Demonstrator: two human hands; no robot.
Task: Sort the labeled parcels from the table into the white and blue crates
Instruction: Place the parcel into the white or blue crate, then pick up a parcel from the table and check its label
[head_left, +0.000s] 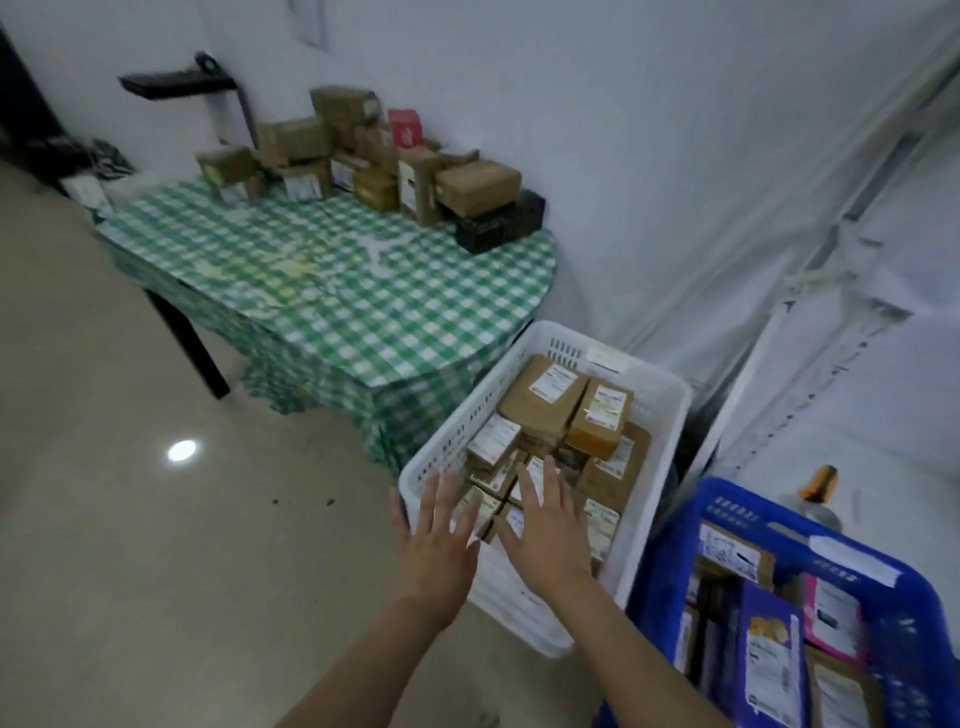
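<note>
Parcels (363, 156) are stacked on green-checked table (337, 291) against white wall (623, 156). White crate (452, 431) and blue crate (737, 499), part-filled, are set on beige floor (156, 545). Left hand (434, 545) and right hand (545, 540) are spread flat, empty, above white crate.

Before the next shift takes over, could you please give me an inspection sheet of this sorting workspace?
Surface: table under green checked cloth, pale stains mid-cloth.
Job's things: parcels piled at the table's far edge; white crate nearly full of parcels; blue crate holds more.
Clutter: orange-black object behind the blue crate; dark specks on floor.
Hands: left hand and right hand open, fingers spread over the white crate's near end, holding nothing.
Cables: nothing seen.
Surroundings: white walls, black shelf above the table, glossy floor.
</note>
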